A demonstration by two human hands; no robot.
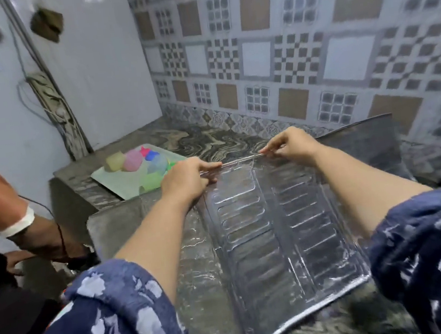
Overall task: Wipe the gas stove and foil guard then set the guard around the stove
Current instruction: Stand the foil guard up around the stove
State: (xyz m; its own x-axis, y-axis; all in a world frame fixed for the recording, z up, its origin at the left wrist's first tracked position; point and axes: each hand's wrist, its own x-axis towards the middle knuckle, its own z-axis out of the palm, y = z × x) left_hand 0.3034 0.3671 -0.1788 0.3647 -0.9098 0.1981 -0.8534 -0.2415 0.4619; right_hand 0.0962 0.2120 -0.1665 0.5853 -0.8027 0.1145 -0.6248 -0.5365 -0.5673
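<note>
A silver foil guard (272,232) with embossed ribs lies spread across the marbled counter in front of me, its side panels folded out to left and right. My left hand (187,179) pinches the guard's far top edge on the left. My right hand (291,145) pinches the same edge a little further right. Both forearms stretch over the foil, in blue floral sleeves. No gas stove shows in the head view; no cloth is visible in either hand.
A pale green board (121,181) with several coloured plastic cups sits on the counter at back left. Another person's arm (23,218) with a white wristband reaches in at the left edge. A patterned tile wall (296,46) backs the counter (210,137).
</note>
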